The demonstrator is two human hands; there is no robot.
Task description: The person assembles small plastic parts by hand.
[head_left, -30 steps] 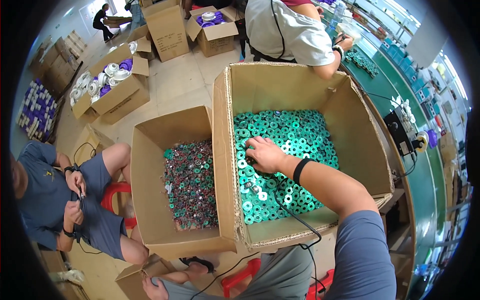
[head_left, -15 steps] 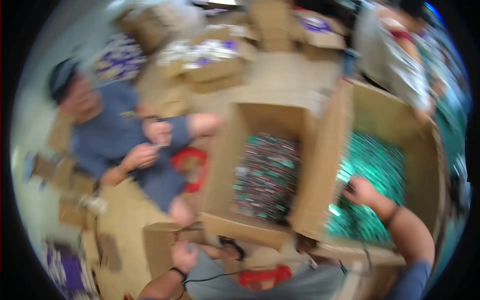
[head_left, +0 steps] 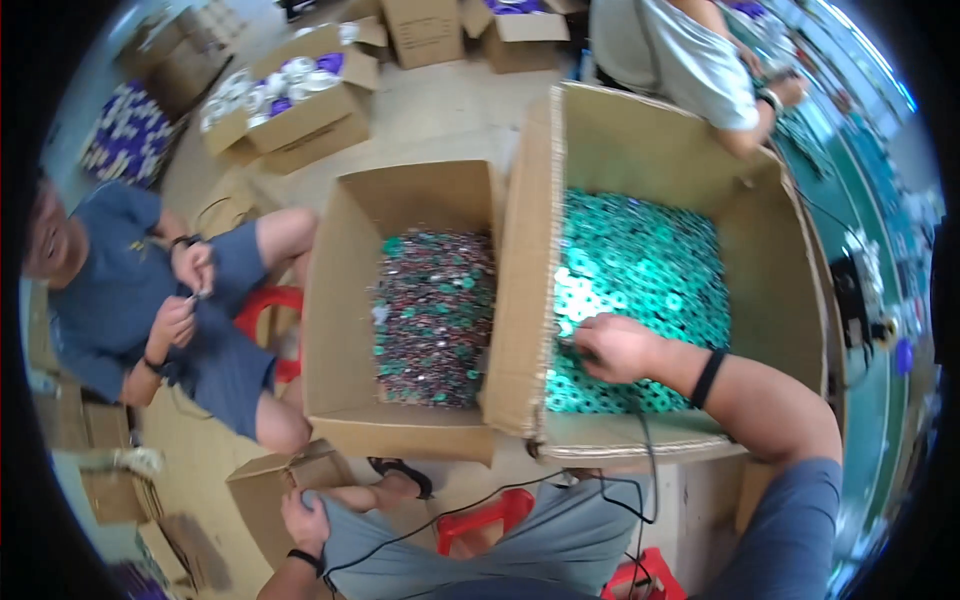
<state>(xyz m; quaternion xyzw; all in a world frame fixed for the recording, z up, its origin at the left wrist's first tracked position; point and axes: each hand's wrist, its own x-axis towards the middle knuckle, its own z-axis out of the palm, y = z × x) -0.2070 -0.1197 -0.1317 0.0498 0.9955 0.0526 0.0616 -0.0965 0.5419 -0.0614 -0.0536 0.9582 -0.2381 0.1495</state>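
Observation:
My right hand reaches into a large cardboard box, low over a heap of shiny green ring-shaped discs. Its fingers are curled down at the box's left side. Whatever they pinch is hidden. My left hand rests by my left knee, next to the edge of a small cardboard box; its fingers show only in part and look loosely laid over the knee. Left of the large box stands a narrower carton with a heap of small reddish and green pieces.
At the left, a seated person holds a small thing in both hands. Another person's arm is beyond the large box, by a green worktable. A black cable crosses my lap. Open cartons with white and purple rolls stand behind.
The view has swung right and steadied, so the boxes appear further left. My right hand stays in the green discs; my left hand stays by the knee.

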